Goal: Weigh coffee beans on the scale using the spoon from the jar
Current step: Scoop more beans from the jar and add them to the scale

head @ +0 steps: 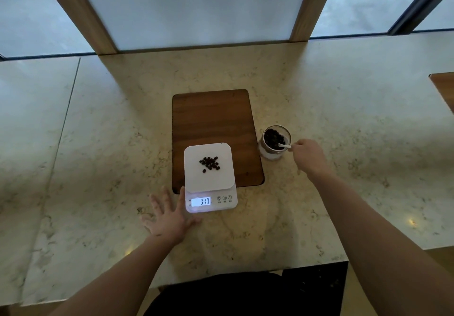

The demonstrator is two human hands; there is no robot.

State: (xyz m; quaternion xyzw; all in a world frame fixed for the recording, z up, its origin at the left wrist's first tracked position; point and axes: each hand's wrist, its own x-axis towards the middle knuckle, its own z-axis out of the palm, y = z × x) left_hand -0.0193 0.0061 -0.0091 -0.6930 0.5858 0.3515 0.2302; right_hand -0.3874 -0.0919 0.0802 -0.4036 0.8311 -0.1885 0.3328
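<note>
**Weighing in progress: some beans on the pan, spoon in the jar**

Left hand (169, 217) spread flat on table (98, 143), touching scale (210, 180). Small pile of coffee beans (210, 164) on pan; display lit. Right hand (309, 156) pinches spoon (285, 145) in jar (274, 142). Likely more scoops remain.

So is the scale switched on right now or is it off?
On. The scale has its display lit, showing digits that look like 010, with a small pile of coffee beans on its white platform.
</note>
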